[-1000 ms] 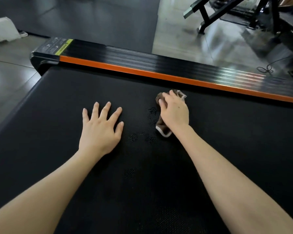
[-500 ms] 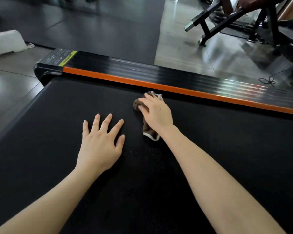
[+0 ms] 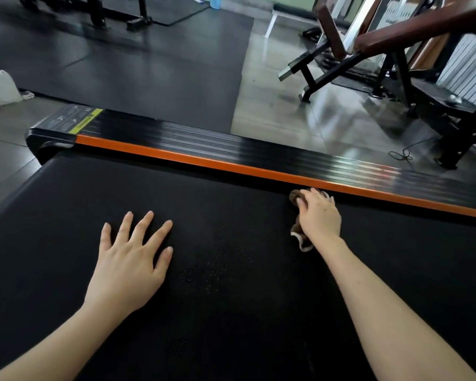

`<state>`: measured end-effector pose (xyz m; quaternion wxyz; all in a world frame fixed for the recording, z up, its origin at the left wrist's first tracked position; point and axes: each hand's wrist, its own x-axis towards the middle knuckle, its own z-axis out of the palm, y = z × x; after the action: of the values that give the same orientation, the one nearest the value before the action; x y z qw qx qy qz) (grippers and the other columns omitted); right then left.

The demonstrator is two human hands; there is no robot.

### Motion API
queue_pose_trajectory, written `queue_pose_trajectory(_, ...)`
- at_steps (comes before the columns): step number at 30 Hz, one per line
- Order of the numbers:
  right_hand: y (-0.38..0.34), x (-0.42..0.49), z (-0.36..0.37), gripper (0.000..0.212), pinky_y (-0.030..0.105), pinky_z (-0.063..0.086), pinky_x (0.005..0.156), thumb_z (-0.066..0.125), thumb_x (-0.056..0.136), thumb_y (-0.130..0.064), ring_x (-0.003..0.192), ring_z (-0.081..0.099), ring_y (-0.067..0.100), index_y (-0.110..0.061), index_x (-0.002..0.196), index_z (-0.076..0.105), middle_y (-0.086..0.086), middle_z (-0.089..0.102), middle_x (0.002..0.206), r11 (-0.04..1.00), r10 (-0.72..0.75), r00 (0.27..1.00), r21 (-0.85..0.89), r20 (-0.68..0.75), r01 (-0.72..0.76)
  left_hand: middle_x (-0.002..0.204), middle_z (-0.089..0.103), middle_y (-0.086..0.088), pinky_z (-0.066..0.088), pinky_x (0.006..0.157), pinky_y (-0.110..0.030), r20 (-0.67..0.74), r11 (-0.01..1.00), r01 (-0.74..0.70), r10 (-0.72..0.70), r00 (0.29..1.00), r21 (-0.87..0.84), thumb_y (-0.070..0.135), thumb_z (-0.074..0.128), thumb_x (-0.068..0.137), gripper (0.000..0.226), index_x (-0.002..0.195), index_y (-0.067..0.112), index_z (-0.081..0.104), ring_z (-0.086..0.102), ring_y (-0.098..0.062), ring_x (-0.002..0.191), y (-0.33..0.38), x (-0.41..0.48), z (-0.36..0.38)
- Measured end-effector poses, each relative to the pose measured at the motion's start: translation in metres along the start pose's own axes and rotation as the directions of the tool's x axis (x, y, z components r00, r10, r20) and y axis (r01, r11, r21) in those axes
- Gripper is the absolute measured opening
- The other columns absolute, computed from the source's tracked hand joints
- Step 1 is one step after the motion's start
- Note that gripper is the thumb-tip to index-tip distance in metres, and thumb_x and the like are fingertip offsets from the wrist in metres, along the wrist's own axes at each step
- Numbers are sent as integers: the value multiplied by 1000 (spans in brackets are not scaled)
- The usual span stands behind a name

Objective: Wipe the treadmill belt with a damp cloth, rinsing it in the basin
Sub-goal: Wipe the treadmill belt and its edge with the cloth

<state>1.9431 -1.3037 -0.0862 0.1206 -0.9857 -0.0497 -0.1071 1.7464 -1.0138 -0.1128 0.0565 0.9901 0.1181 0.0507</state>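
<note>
My left hand (image 3: pixel 129 259) lies released, fingers spread flat on the belt (image 3: pixel 231 204). My right hand (image 3: pixel 319 215) grasps the cloth (image 3: pixel 297 231), fingers curled over it, pressing it down just short of the orange rail (image 3: pixel 204 160). My palm hides most of the cloth.

A glossy grey tiled floor (image 3: pixel 272 105) reflects soft daylight, with black rubber mats (image 3: pixel 149 72) laid across its left part. On the right stands a black-framed weight bench (image 3: pixel 390 42) with brown pads, a white radiator (image 3: pixel 467 64) behind it. A thin cable (image 3: pixel 401 154) lies coiled on the tiles.
</note>
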Motion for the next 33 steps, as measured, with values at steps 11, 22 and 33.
queue_pose_trajectory(11, -164, -26, 42, 34, 46, 30, 109, 39, 99, -29, 125, 45, 36, -14, 126, 54, 15, 49, 136, 967, -253, 966, 49, 45, 251, 154, 28, -5, 6, 115, -55, 9, 1000, -3, 3, 1000, -6, 57, 2, 85, 71, 146, 35, 30, 13, -32, 144, 3, -1, -4)
queue_pose_trajectory(22, -124, -196, -4, 40, 45, 40, 106, 44, 92, -32, 120, 55, 26, -13, 121, 63, 13, 58, 130, 785, -592, 804, 264, 51, 561, 158, 14, -2, -1, 116, -52, 12, 999, 1, -1, 1000, -52, 35, 24, 100, 50, 149, 32, 20, 3, -29, 146, 4, -2, -7)
queue_pose_trajectory(33, -75, -139, -1, 33, 46, 42, 102, 51, 91, -25, 120, 54, 34, -17, 121, 63, 8, 54, 136, 859, -490, 871, 154, -33, 489, 158, 13, -2, -1, 116, -53, 18, 1000, -5, 6, 1000, -27, 37, 20, 100, 49, 149, 32, 19, 1, -30, 146, 2, -2, -6)
